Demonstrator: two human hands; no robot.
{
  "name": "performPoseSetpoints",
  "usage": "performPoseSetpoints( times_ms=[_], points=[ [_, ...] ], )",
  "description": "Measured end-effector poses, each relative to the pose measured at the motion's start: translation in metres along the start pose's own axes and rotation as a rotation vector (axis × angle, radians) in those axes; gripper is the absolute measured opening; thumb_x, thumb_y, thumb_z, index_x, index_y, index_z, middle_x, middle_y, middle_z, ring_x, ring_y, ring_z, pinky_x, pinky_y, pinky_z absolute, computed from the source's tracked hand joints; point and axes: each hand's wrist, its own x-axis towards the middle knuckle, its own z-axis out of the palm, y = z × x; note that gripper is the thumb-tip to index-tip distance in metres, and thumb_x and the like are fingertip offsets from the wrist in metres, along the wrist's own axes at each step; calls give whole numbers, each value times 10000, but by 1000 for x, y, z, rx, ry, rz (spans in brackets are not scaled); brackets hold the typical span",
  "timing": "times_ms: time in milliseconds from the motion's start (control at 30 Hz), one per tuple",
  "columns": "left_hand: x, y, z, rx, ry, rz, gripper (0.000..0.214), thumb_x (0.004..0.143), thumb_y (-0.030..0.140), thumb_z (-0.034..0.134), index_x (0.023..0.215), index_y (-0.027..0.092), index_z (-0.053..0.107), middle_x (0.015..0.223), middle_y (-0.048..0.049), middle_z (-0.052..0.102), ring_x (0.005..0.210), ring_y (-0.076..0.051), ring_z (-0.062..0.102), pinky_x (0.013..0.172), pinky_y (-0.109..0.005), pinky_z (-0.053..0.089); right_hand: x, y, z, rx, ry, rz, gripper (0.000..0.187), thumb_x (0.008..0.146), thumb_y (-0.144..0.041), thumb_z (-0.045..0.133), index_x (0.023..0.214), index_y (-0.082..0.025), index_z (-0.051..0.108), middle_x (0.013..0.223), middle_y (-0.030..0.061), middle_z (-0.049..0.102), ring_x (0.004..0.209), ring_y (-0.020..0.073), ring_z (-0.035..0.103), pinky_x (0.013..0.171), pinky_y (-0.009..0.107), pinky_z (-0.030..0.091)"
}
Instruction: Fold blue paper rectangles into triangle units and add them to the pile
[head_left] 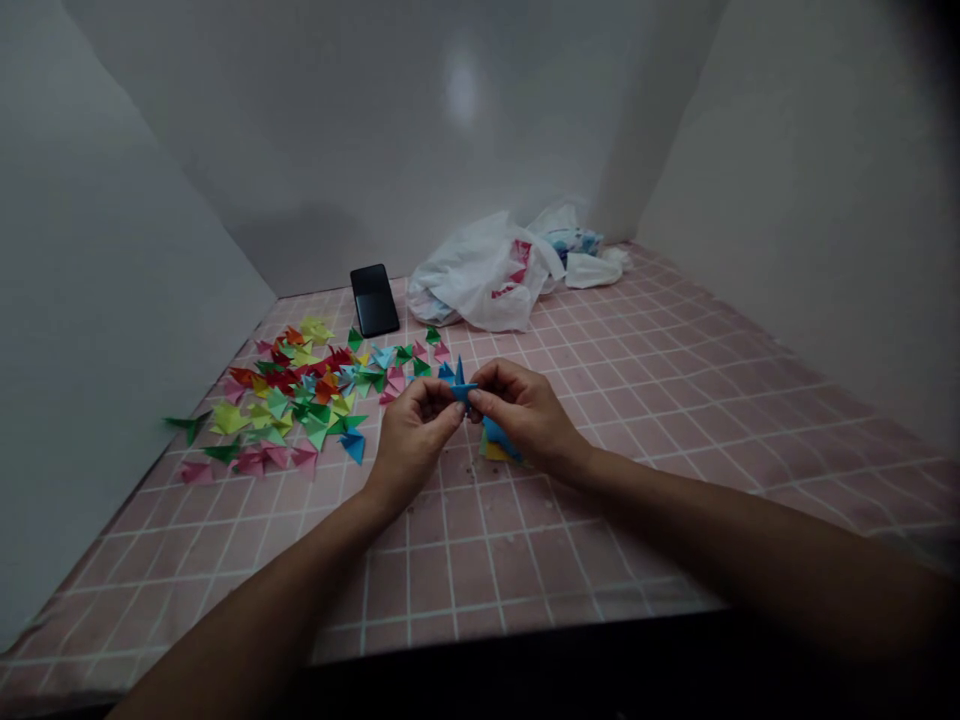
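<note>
Head view: left hand [412, 440] and right hand [525, 412], each grip closed on a blue origami unit [459, 385]

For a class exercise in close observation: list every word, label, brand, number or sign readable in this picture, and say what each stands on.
Red print on the white plastic bag: too blurred to read.
Blue print on the packet behind it: too blurred to read.
Nothing else readable.

A folded blue paper piece [459, 390], sharply pointed, is pinched between the left hand [415, 440] and right hand [525, 412], above the pink checked cloth [480, 560].
</note>
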Motion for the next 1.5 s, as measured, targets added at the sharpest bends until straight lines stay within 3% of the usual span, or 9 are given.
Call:
performPoseSetpoints(
  times_ms=[233, 367, 533, 900, 1000, 1267, 1500],
  points=[
    [0, 1, -4, 46, -27, -70, 131, 774, 278, 724, 804, 174, 652, 743, 15, 646, 692, -124, 611, 691, -265, 480, 2, 3, -1, -38, 12, 60, 132, 785, -269, 671, 743, -187, 576, 676, -30, 586, 598, 106, 553, 580, 257, 452],
    [1, 2, -5, 126, 1, -39, 184, 809, 346, 706, 791, 171, 650, 703, 14, 625, 664, -129, 595, 670, -271, 478, 2, 4, 0, -84, -5, 64, 126, 782, -251, 659, 731, -190, 560, 671, -35, 571, 590, 104, 537, 566, 251, 436],
    [1, -2, -5, 193, 38, 33, 139, 800, 293, 708, 776, 182, 628, 700, 21, 611, 632, -118, 572, 612, -251, 447, 1, 3, 0, -105, -33, 55, 117, 799, -256, 651, 756, -194, 561, 686, -31, 576, 601, 111, 539, 581, 261, 435],
    [-3, 4, -3, 447, 122, 245, 73, 821, 219, 674, 775, 197, 623, 698, 22, 634, 628, -121, 586, 601, -246, 446, -5, 1, -1, -377, -46, -179, 97, 915, -205, 562, 832, -193, 612, 726, -11, 613, 668, 131, 568, 651, 274, 428],
    [-4, 7, -2, 454, 135, 259, 71, 826, 212, 678, 778, 197, 627, 698, 18, 649, 627, -124, 597, 600, -248, 449, -6, 1, -2, -362, -68, -205, 145, 955, -219, 503, 869, -195, 618, 747, 0, 615, 680, 139, 586, 666, 283, 445],
    [-4, 5, -3, 488, 131, 314, 38, 828, 177, 661, 805, 204, 648, 732, 9, 667, 650, -133, 607, 629, -259, 461, -4, 2, -1, -382, -51, -207, 76, 911, -190, 579, 846, -204, 615, 766, -6, 609, 693, 138, 571, 670, 281, 443],
    [-3, 3, -4, 372, 90, 258, 21, 813, 205, 687, 817, 200, 667, 751, -3, 684, 675, -143, 631, 642, -263, 487, -3, 5, -2, -317, -47, -163, 38, 908, -195, 580, 890, -208, 611, 758, -14, 598, 672, 129, 559, 669, 279, 457]
  ],
)
